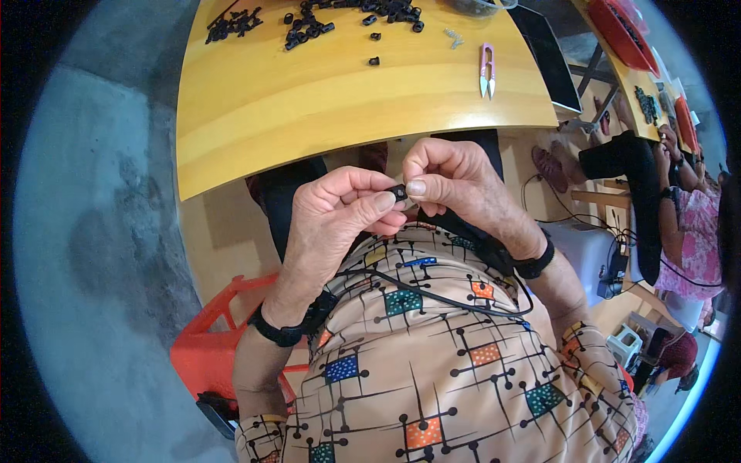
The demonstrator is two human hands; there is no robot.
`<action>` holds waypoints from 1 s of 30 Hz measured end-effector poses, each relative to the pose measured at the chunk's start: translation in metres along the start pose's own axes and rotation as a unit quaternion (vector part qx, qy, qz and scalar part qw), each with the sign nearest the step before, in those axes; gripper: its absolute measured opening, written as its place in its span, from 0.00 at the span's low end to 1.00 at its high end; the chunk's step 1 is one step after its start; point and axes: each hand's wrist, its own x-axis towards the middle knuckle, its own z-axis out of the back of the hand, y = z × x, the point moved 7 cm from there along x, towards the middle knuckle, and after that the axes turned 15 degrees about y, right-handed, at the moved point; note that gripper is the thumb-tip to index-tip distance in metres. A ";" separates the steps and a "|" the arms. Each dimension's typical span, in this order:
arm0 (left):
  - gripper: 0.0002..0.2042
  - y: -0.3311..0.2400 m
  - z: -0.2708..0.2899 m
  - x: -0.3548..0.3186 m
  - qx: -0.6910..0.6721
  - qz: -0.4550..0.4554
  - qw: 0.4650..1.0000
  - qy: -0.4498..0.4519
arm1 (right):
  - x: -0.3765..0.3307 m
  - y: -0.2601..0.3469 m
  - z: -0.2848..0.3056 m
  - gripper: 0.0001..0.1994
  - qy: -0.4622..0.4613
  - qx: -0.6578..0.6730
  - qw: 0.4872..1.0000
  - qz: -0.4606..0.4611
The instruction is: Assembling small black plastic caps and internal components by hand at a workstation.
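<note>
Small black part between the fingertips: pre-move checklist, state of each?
1. Small black part pinched by both hands: ok.
2. Left hand grip, thumb and fingers on the part: ok.
3. Right hand grip, thumb tip at the part: ok.
4. Part's orientation or fit: cannot tell, too small.
5. Loose black parts within the yellow table edge: ok.
6. Pink thread snips lying apart from the hands: ok.

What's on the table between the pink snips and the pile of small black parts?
In the head view, a small pale cluster lies between the pink snips and the black parts.
</note>
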 end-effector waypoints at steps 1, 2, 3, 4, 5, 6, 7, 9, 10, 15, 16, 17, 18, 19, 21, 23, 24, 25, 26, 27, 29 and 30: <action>0.09 0.000 0.000 -0.001 0.001 0.001 1.000 0.002 | -0.001 0.000 -0.001 0.09 -0.001 -0.003 1.000 0.000; 0.09 0.000 0.000 -0.002 0.002 0.001 1.000 0.005 | -0.001 0.000 -0.002 0.09 -0.001 -0.002 1.000 -0.001; 0.09 0.001 0.001 -0.003 0.000 0.002 1.000 0.004 | -0.002 0.000 -0.002 0.09 0.006 0.002 1.000 -0.003; 0.09 0.002 0.001 -0.003 -0.015 0.006 1.000 0.007 | -0.002 0.000 -0.003 0.09 0.014 0.007 1.000 -0.005; 0.10 0.003 0.001 -0.004 -0.030 0.010 0.999 0.010 | -0.002 0.000 -0.004 0.09 0.013 0.008 1.000 -0.007; 0.10 0.003 0.002 -0.004 -0.031 0.011 0.999 0.009 | -0.001 0.001 -0.005 0.09 0.019 0.011 1.000 -0.002; 0.10 0.003 0.001 -0.005 -0.037 0.017 0.999 0.011 | -0.001 0.001 -0.006 0.09 0.025 0.015 1.000 0.003; 0.10 0.004 0.001 -0.005 -0.045 0.023 0.999 0.013 | 0.000 0.001 -0.005 0.08 0.028 0.015 1.000 0.000; 0.09 0.004 0.001 -0.005 -0.045 0.023 0.999 0.013 | 0.000 0.001 -0.005 0.08 0.030 0.014 0.999 -0.001; 0.09 0.006 -0.001 -0.005 -0.044 0.035 0.998 0.015 | -0.001 -0.006 -0.010 0.08 0.024 0.075 0.997 -0.019; 0.08 0.008 -0.002 -0.006 -0.042 0.043 0.998 0.019 | -0.001 -0.008 -0.012 0.08 0.029 0.101 0.994 -0.011; 0.08 0.010 -0.004 -0.007 -0.039 0.049 0.998 0.023 | -0.002 -0.016 -0.015 0.09 0.032 0.117 0.993 -0.003; 0.08 0.011 -0.005 -0.007 -0.041 0.055 0.997 0.028 | -0.002 -0.019 -0.014 0.09 0.035 0.116 0.992 -0.020; 0.08 0.012 -0.005 -0.007 -0.028 0.061 0.997 0.026 | -0.002 -0.021 -0.014 0.09 0.038 0.116 0.992 -0.036; 0.07 0.013 -0.006 -0.011 -0.018 0.061 0.998 0.023 | 0.000 -0.022 -0.018 0.09 0.060 0.124 0.989 -0.046; 0.08 0.017 -0.005 -0.013 -0.027 0.064 0.997 0.024 | -0.001 -0.022 -0.020 0.09 0.079 0.109 0.989 -0.066; 0.08 0.018 -0.006 -0.015 -0.027 0.066 0.997 0.026 | -0.001 -0.022 -0.021 0.09 0.085 0.103 0.989 -0.070; 0.08 0.018 -0.006 -0.016 -0.028 0.068 0.997 0.028 | 0.000 -0.020 -0.022 0.09 0.086 0.097 0.989 -0.066; 0.08 0.015 -0.006 -0.016 -0.025 0.063 0.997 0.030 | 0.002 -0.013 -0.022 0.09 0.086 0.053 0.994 -0.034; 0.09 0.014 -0.007 -0.017 -0.024 0.068 0.997 0.030 | 0.003 -0.006 -0.022 0.09 0.086 0.010 0.996 -0.004; 0.09 0.012 -0.005 -0.016 -0.023 0.071 0.997 0.031 | 0.006 0.005 -0.020 0.09 0.084 -0.029 0.996 -0.003; 0.09 0.011 -0.004 -0.015 -0.034 0.054 0.997 0.039 | 0.007 0.011 -0.021 0.09 0.088 -0.047 0.995 -0.013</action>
